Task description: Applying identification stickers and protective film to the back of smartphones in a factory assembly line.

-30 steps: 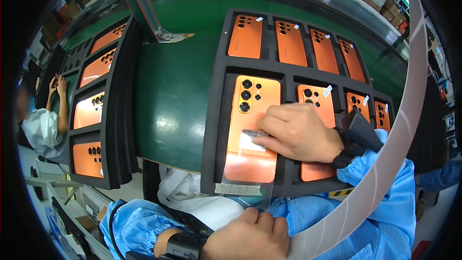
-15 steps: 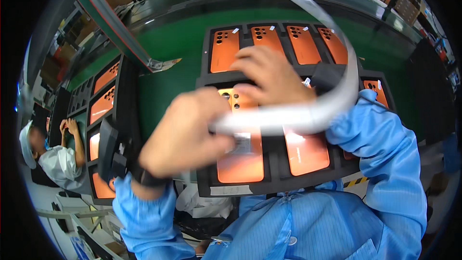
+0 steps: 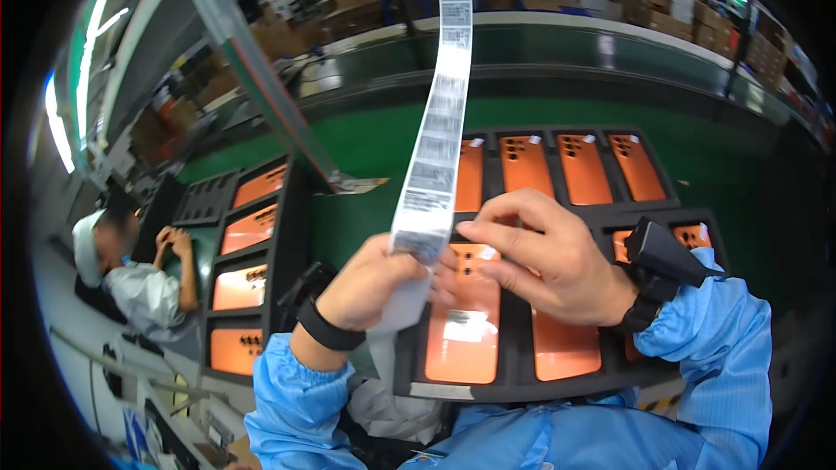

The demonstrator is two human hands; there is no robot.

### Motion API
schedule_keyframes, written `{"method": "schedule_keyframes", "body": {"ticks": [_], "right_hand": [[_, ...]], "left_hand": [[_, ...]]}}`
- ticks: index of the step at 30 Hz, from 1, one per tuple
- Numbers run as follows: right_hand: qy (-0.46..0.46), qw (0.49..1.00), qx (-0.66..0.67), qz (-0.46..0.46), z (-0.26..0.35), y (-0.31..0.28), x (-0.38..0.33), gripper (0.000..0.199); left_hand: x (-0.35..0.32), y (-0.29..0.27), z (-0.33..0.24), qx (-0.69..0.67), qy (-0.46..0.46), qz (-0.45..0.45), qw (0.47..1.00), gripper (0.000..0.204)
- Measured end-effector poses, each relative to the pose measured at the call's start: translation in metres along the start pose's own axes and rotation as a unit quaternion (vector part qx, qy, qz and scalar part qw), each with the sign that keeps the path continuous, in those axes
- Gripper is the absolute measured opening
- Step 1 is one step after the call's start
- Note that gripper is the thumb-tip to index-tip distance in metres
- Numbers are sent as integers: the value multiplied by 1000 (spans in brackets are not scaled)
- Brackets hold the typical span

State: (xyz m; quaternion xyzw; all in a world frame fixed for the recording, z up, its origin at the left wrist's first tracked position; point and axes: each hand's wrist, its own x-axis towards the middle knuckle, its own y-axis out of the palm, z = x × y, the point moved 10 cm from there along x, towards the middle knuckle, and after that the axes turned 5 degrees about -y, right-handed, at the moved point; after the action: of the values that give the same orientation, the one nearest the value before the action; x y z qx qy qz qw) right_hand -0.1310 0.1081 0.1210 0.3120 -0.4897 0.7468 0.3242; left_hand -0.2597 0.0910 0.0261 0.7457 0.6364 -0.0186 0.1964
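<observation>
Hands at a label strip above a tray of orange phone backs. The long white label strip point(image 3: 440, 113) hangs from beyond the upper edge of the view and runs downward, leaning slightly left, to end between the two hands; its long axis is close to vertical. The left hand point(image 3: 379, 283) grips the strip's lower part, thumb and fingers pressed together on it, with blank backing trailing below the fist. The right hand point(image 3: 544, 257) lies just right of the strip at the same height, fingers curled and thumb and forefinger closed on the strip's right edge, apparently on the lowest label; whether that label is already lifted cannot be told. Both hands touch the strip, so neither is nearer; the left holds from below and left, the right meets it from the side. A black wrist-worn device point(image 3: 657, 252) sits on the right wrist, a black band point(image 3: 326, 326) on the left. Beneath the hands, near the belt's near edge, a black tray point(image 3: 514, 379) holds orange phone backs point(image 3: 461, 331), one bearing a small white label. A second tray point(image 3: 557, 165) lies farther along the green belt point(image 3: 366, 148). A third tray point(image 3: 248, 278) lies toward the belt's left edge, beside a seated co-worker point(image 3: 139, 274).
</observation>
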Motion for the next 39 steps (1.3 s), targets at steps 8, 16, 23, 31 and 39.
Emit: {"method": "schedule_keyframes", "body": {"ticks": [8,16,23,31,39], "right_hand": [[-25,988,127,84,27,66,14,30],[-174,980,74,60,61,63,11,34],[-281,958,-18,43,75,55,-6,24],[-316,948,-37,-14,79,48,-10,28],[-339,936,-94,-2,80,57,-15,27]], "left_hand": [[-68,24,9,-1,103,-25,994,22],[-59,28,35,-272,152,-76,947,34],[-59,24,55,-310,161,-203,915,32],[-58,32,51,-320,212,-166,908,36],[-61,22,49,-313,249,-210,892,44]]}}
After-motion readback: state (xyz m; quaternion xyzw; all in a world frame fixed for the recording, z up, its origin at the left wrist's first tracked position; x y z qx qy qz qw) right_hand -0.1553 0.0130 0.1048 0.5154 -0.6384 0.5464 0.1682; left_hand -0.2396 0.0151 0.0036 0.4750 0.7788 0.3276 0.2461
